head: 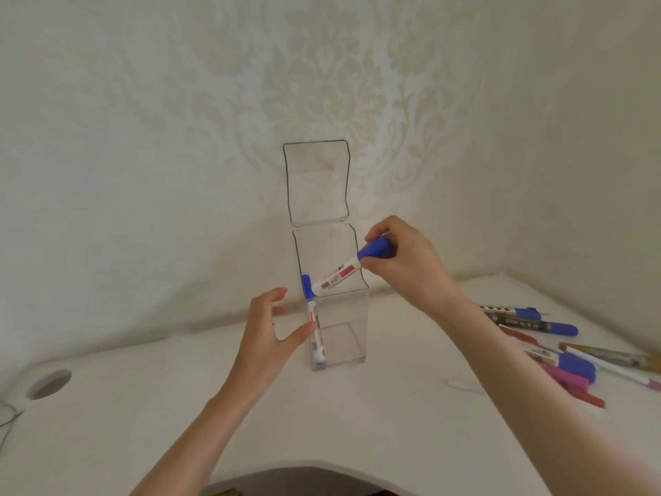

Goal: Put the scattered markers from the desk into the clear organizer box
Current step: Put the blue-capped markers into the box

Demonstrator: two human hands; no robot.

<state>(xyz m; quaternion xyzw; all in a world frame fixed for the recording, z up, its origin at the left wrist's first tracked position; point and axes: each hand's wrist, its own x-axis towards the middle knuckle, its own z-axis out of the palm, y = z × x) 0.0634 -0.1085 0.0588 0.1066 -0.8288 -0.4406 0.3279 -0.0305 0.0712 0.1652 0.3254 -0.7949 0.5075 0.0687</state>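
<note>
Near the frame's centre, the right hand (402,261) pinches a blue-capped marker (352,268) by its cap. The marker's long axis slants from upper right down to lower left, its tail end poised over the open mouth of the clear organizer box (352,316). 1 marker (314,325) already stands upright inside along the left wall. The left hand (268,338), open and empty, hovers beside that wall, thumb close to it. The remaining markers (558,349) lie scattered at right.

The organizer box (339,327) is clear, glossy plastic with smooth walls. The worktop (150,406) looks matt white and smooth. Markers (568,359) at 4 o'clock have glossy plastic barrels.
</note>
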